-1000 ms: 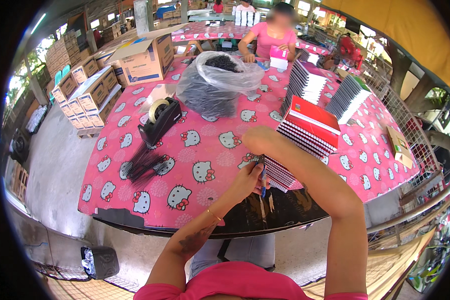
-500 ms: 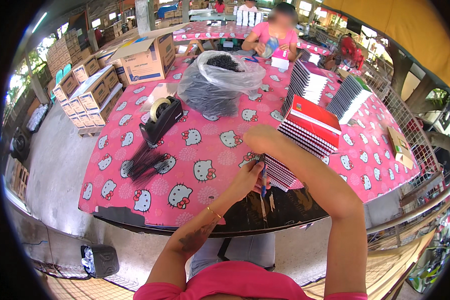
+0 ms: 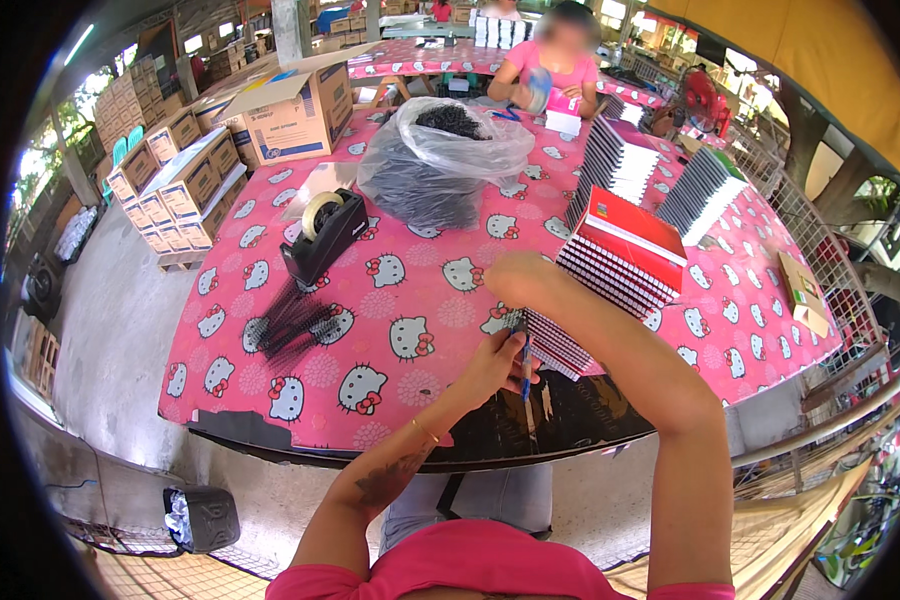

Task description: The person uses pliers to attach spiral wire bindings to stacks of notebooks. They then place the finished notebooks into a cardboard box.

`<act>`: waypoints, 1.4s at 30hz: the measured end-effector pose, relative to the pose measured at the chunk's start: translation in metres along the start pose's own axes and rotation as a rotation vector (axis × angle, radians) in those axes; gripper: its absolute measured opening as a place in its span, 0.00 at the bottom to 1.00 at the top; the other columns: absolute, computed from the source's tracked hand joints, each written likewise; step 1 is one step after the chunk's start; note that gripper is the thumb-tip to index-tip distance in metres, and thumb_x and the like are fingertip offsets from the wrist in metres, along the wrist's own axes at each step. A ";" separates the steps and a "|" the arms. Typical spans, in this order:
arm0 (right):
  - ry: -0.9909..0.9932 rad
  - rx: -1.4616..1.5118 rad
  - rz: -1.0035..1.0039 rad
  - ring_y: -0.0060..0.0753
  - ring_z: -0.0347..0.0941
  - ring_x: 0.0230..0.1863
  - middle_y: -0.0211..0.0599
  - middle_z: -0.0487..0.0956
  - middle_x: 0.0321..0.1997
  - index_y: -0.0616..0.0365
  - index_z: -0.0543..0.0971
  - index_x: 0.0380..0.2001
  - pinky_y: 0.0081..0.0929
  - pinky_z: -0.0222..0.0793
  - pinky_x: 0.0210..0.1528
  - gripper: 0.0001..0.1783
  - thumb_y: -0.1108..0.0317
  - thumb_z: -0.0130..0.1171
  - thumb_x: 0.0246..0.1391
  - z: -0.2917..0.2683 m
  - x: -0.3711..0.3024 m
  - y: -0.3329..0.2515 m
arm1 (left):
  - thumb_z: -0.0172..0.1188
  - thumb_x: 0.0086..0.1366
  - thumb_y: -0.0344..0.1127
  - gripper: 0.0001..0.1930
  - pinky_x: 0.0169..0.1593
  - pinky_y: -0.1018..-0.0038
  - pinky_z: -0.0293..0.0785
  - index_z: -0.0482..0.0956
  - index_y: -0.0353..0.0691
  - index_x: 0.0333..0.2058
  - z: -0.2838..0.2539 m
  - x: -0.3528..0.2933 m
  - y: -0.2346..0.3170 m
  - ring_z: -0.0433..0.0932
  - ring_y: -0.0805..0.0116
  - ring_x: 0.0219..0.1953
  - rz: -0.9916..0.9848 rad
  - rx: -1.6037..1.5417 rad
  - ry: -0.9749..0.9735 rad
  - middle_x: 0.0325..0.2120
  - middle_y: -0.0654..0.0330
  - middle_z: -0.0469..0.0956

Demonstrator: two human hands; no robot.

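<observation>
My left hand [image 3: 505,362] is closed around a slim tool with a blue handle [image 3: 526,378]; I cannot make out its exact kind. It is beside the lower left corner of a stack of spiral notebooks [image 3: 560,345], close to the table's front edge. My right hand [image 3: 518,277] is bent downward at the wrist by the left side of the stack, its fingers hidden from view. A red-covered notebook [image 3: 635,235] lies on top of the pile behind my right forearm. Loose black binding coils [image 3: 295,330] lie on the pink patterned tablecloth [image 3: 400,390] to the left.
A black tape dispenser [image 3: 324,240] and a plastic bag of black coils [image 3: 425,180] stand further back. More notebook stacks [image 3: 610,170] rise at the right, near a flat piece of cardboard [image 3: 802,292]. Cartons [image 3: 295,120] sit at the far left. Across the table a co-worker [image 3: 558,70] handles notebooks.
My left hand has shifted only slightly, the blue handle now pointing more straight down. My right hand stays in place. The co-worker's hand has moved a little.
</observation>
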State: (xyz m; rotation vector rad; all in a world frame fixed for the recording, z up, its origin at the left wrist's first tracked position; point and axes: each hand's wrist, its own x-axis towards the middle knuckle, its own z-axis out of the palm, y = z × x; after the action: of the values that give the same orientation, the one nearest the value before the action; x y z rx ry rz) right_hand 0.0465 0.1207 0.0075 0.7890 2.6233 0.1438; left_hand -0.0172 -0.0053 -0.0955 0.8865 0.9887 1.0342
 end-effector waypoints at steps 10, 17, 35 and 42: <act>0.066 0.038 0.028 0.47 0.81 0.39 0.46 0.83 0.36 0.61 0.83 0.35 0.44 0.77 0.37 0.10 0.73 0.61 0.46 0.001 -0.007 0.002 | 0.45 0.73 0.48 0.23 0.32 0.63 0.83 0.65 0.32 0.53 0.003 0.010 -0.004 0.84 0.56 0.33 0.035 -0.004 0.018 0.34 0.52 0.79; 0.067 0.066 0.040 0.48 0.81 0.41 0.45 0.82 0.38 0.61 0.82 0.38 0.44 0.77 0.37 0.12 0.74 0.60 0.47 0.000 -0.007 0.001 | 0.43 0.73 0.47 0.20 0.27 0.69 0.81 0.67 0.34 0.48 0.001 0.015 -0.003 0.83 0.60 0.28 0.124 0.175 0.018 0.31 0.54 0.78; 0.108 0.085 -0.011 0.54 0.80 0.35 0.53 0.81 0.30 0.65 0.82 0.26 0.46 0.75 0.35 0.06 0.76 0.62 0.41 0.020 0.009 0.008 | 0.44 0.73 0.45 0.18 0.25 0.70 0.80 0.66 0.33 0.47 -0.004 0.019 -0.010 0.79 0.65 0.22 0.095 0.115 0.026 0.26 0.56 0.75; 0.077 0.100 -0.034 0.52 0.80 0.35 0.52 0.81 0.31 0.65 0.82 0.28 0.45 0.75 0.35 0.07 0.74 0.64 0.41 0.017 0.009 0.005 | 0.44 0.73 0.47 0.20 0.26 0.67 0.82 0.67 0.32 0.47 0.002 0.004 -0.014 0.81 0.61 0.25 -0.006 -0.046 0.063 0.29 0.53 0.76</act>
State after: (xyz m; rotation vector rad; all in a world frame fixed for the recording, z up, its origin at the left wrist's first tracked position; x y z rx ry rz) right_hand 0.0488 0.1296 -0.0101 0.7856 2.7334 0.0337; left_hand -0.0107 -0.0059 -0.1084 0.8168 1.0151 1.0810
